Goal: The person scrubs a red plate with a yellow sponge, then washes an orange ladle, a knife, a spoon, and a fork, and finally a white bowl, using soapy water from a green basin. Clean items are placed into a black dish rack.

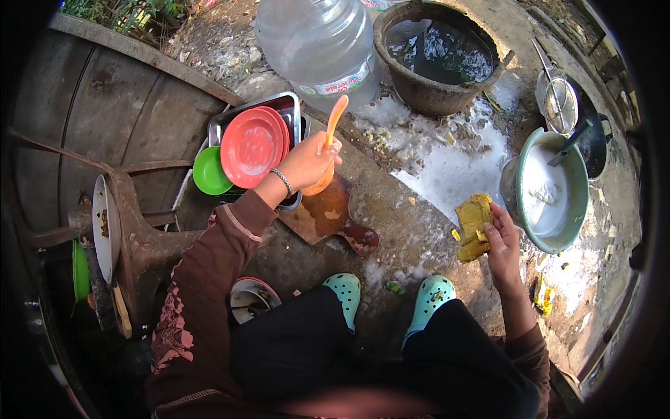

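Note:
My left hand (pixel 309 160) is closed around an orange plastic ladle (pixel 335 120), its handle pointing up and away and its rounded part partly hidden below the hand. It is above a wooden cutting board (pixel 332 212), just right of a metal tray (pixel 288 99) with soapy red plates (pixel 251 146) and a green bowl (pixel 212 170). My right hand (pixel 503 246) pinches a worn yellow sponge (pixel 473 228) at its right edge, left of a pale green basin (pixel 581 209) of white suds with a handle sticking out.
A dark tub of water (pixel 445 99) and a large clear plastic bottle (pixel 319 47) stand at the back. Strainers (pixel 560 105) lie in a dark pan at right. Suds (pixel 450 167) cover the ground. Left are an upturned chair (pixel 141 241) and a plate (pixel 106 230); a bowl (pixel 256 298) sits near my leg.

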`<state>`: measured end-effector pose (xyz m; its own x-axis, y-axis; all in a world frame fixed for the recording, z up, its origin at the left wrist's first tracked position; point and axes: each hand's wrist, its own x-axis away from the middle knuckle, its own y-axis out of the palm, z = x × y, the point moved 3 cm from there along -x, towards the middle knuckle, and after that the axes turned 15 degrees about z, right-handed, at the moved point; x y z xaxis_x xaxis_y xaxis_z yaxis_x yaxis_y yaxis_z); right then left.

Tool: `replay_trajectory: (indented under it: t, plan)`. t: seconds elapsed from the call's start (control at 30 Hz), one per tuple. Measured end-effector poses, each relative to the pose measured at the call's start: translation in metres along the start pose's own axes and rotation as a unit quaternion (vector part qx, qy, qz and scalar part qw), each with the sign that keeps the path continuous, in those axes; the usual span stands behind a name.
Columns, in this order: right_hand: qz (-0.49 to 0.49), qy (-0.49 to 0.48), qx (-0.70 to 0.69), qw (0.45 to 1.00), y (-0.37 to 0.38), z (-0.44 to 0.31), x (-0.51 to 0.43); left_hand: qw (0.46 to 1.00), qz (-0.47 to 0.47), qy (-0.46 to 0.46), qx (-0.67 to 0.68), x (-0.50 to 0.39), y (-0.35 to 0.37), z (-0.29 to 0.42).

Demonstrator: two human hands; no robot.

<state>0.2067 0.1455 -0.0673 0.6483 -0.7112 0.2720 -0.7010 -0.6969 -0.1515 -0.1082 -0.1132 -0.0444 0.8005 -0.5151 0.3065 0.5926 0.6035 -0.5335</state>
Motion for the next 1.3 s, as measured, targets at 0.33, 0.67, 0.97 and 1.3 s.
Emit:
replay_trajectory:
  t: [0.33, 0.67, 0.97, 1.3]
  plan:
    - [-0.001, -0.004, 0.048, 0.999, -0.003, 0.014, -0.003, 0.978, 0.165, -0.119, -0.043, -0.026, -0.076, -0.095]
    - [0.01, -0.012, 0.064, 0.998, 0.001, 0.006, 0.001, 0.968, 0.203, -0.14, 0.035, -0.041, -0.075, -0.095]
    - [0.087, 0.049, -0.066, 0.993, -0.028, 0.004, -0.02, 0.976, 0.051, -0.067, -0.2, -0.024, -0.059, -0.103]
    - [0.069, 0.04, -0.05, 0.996, -0.022, 0.004, -0.018, 0.916, 0.117, 0.073, -0.377, 0.004, -0.034, -0.09]
